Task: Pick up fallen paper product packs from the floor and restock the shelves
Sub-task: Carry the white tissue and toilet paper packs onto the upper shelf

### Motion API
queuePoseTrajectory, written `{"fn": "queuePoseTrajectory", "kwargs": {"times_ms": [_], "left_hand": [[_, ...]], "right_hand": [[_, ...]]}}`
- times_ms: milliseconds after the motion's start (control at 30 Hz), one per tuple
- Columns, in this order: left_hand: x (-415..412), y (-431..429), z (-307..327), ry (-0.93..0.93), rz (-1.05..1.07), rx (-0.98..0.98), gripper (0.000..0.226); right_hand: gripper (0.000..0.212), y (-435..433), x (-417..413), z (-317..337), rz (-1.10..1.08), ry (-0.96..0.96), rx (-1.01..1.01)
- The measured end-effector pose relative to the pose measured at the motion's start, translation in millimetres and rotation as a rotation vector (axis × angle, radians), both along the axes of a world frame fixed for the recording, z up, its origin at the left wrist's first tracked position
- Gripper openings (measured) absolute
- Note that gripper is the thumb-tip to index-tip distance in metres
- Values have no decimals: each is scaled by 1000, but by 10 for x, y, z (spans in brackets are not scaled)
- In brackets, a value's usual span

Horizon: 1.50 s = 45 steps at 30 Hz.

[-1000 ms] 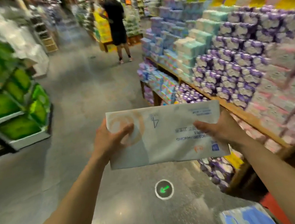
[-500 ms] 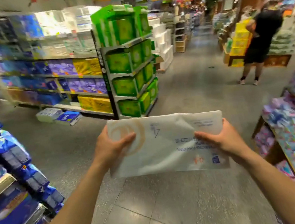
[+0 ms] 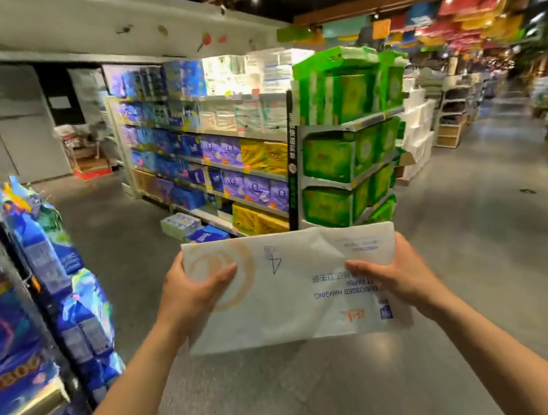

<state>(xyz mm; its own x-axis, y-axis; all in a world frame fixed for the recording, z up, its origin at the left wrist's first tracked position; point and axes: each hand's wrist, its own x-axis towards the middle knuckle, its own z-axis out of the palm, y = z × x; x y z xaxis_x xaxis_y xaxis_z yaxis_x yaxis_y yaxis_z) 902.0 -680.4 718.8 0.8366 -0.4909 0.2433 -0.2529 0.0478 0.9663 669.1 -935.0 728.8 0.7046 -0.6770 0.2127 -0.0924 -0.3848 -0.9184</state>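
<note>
left hand (image 3: 192, 295) and right hand (image 3: 400, 276) each gripped an end of the white toilet paper pack (image 3: 296, 290), fingers curled round it, above the floor (image 3: 478, 251); two packs (image 3: 196, 229) lay beside the shelf (image 3: 212, 166).

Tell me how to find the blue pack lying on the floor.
Find the tall end rack stacked with green packs, then follow the long shelf leftward. Two packs lie on the floor at its foot. The blue pack is the dark one nearer the viewer; the pale pack lies beside it.
</note>
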Motion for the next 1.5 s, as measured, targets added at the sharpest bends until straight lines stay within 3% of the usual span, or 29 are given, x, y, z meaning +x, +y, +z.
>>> {"fn": "queuePoseTrajectory", "kwargs": {"times_ms": [200, 467, 767, 867, 1100, 1333, 1433, 1500], "left_hand": [[1342, -788, 395, -18, 24, -62, 60], [3163, -2114, 341, -59, 121, -61, 50], [5387, -3300, 531, -80, 296, 18, 111], [6203, -3579, 542, -79, 347, 9, 107], [8510, -4385, 547, -158, 354, 15, 101], [10890, -5502, 1080, -211, 269, 96, 57], [11774, -6051, 1219, -217, 235, 68, 61], [12341, -6427, 1244, -245, 222, 46, 75]], "right_hand": [[85, -878, 1458, 391, 13, -16, -53], [72, -2273, 3438, 374, 67, -70, -104], [70, -3873, 6120, 723, 209, -50, -160], [72, -4178, 7063, 738, 239, -58, -175], [48, -4881, 9361, 624, 224, -108, -164], [51, -5844, 11442, 907, 136, -116, -150], [50, -6389, 12207, 1013, 79, -135, -199], [45, -6757, 12708, 1048, 38, -143, -258]]}}
